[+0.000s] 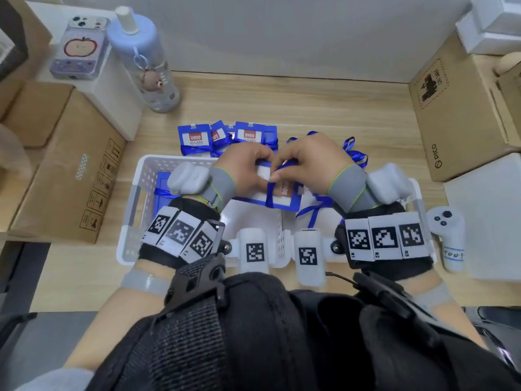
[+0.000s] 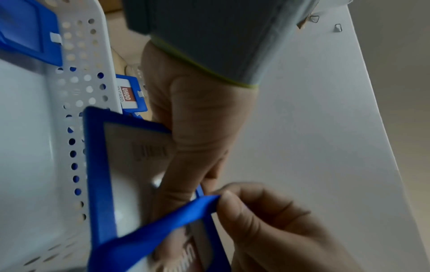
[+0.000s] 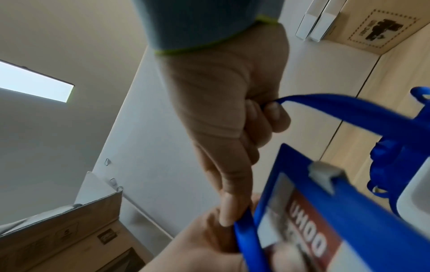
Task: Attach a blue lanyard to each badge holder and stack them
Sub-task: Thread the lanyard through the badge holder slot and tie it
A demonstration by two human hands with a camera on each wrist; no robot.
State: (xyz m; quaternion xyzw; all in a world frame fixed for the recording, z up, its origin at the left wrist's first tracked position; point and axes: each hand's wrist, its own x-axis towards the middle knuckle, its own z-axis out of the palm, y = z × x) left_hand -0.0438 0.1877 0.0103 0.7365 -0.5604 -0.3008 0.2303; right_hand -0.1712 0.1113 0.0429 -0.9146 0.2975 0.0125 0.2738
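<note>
Over the white basket (image 1: 142, 179), both hands hold a blue badge holder (image 1: 282, 203) with a red-and-white UHOO card inside. My left hand (image 1: 260, 172) grips its left edge, fingers behind the frame (image 2: 99, 165). My right hand (image 1: 282, 170) pinches a blue lanyard (image 1: 270, 193) that runs across the holder's face; in the right wrist view its curled fingers (image 3: 267, 117) hold another stretch of the ribbon (image 3: 337, 108). Several badge holders with lanyards wound round them (image 1: 225, 139) lie in a pile behind the basket. Loose blue lanyards (image 1: 356, 155) lie to the right.
Another blue holder (image 1: 162, 187) lies in the basket's left compartment. A lilac water bottle (image 1: 146, 60) and a phone (image 1: 79, 49) stand at the back left. Cardboard boxes flank the desk on the left (image 1: 64, 170) and right (image 1: 456, 108). A white controller (image 1: 448, 238) stands at the right.
</note>
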